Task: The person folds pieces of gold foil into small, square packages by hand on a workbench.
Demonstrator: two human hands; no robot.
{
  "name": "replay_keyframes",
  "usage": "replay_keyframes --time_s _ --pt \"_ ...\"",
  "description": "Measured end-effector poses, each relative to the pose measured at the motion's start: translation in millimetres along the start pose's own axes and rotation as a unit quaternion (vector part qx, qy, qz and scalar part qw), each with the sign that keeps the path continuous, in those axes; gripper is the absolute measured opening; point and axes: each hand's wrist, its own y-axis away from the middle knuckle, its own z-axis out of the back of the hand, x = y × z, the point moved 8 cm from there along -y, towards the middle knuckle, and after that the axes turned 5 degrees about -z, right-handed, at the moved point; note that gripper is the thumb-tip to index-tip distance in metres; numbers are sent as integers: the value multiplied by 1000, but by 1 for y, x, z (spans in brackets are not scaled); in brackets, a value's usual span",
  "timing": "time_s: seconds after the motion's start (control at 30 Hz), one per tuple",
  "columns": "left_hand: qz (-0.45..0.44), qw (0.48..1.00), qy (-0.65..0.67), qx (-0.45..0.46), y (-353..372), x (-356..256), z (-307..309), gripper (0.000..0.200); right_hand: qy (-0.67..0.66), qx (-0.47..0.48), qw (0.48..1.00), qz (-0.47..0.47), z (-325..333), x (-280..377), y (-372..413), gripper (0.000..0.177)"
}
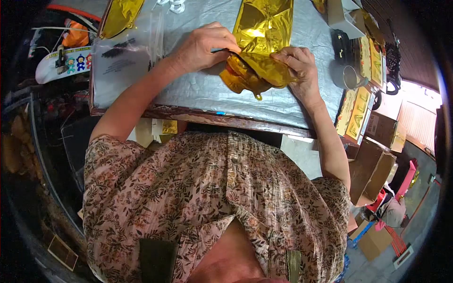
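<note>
A shiny gold foil balloon (257,73), flat and crumpled with a small tab at its lower edge, is held just above the table between my hands. My left hand (213,45) is closed, its fingertips pinching the balloon's upper left edge. A thin dark strip and a bit of blue show by those fingers; I cannot make out what they are. On the other side, my right hand (299,68) grips the balloon's right edge between thumb and fingers. Just beyond lies another flat gold foil piece (263,26) with a crease down its middle.
Silvery sheeting covers the table (188,96), with a worn wooden edge toward me. At left lie a clear plastic bag (125,61) and more gold foil (120,18). Along the right stand a clear cup (350,78), a white box (346,19) and boxes marked FALL (357,113).
</note>
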Motion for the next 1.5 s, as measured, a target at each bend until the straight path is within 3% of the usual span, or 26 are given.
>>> replay_keyframes --time_s 0.17,0.23,0.27,0.4,0.47,0.7,0.77,1.0,1.07,1.27,1.5 --pt "4 1000 16 -24 -2 3 3 30 -41 -5 999 -14 4 -3 -2 27" --pt "75 996 27 -24 -3 11 4 17 -42 -8 998 -38 3 -5 -3 21" --pt "141 989 4 -34 -1 16 5 23 -45 -11 997 -64 2 -8 -3 16" --pt "194 980 -5 -45 -8 20 4 28 -76 0 993 -93 -2 -12 -6 13" --pt "289 957 31 6 -8 29 -2 35 -99 1 985 -141 -4 -17 -7 13" --pt "296 953 44 34 -19 37 -4 40 -158 -24 978 -138 -1 -19 -10 15" --pt "314 948 21 52 -20 36 -2 40 -257 -31 935 -244 -2 -29 -4 19" --pt "311 949 44 39 -16 42 -5 40 -208 -51 949 -232 -5 -40 -2 19" --pt "310 949 47 29 -15 43 -6 37 -135 -18 962 -235 -5 -39 -1 18" --pt "308 950 38 45 -17 44 -7 38 -174 3 943 -285 -10 -47 1 18" --pt "286 956 50 47 -10 40 -10 32 -171 20 946 -275 -7 -48 6 17"
